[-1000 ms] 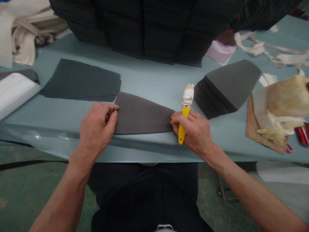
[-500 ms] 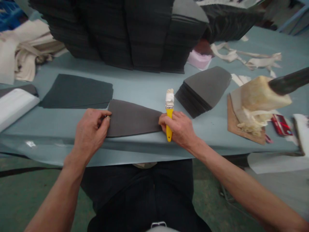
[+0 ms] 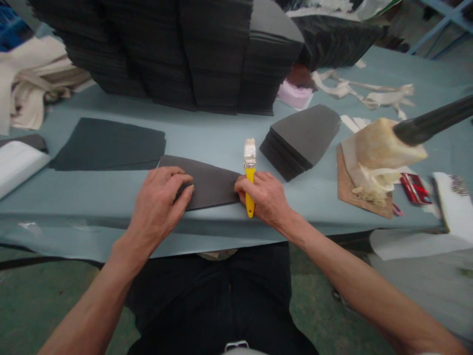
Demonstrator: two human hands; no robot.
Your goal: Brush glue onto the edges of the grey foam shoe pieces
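As hands (image 3: 266, 197) touch a tapered sheet (image 3: 212, 183), one grips a crusted brush (image 3: 250, 176).

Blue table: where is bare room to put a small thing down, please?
Between the dark sheets and the small stack; left of the left hand, before those sheets; and between the right hand and the board. Crowded: around the yellowish block and red packet, and at the gray sheet.

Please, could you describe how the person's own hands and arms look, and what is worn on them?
The left hand and the right hand are bare, with no gloves, rings or watch visible. The left forearm and right forearm are bare too; no sleeve shows. Dark clothing covers the person's legs.
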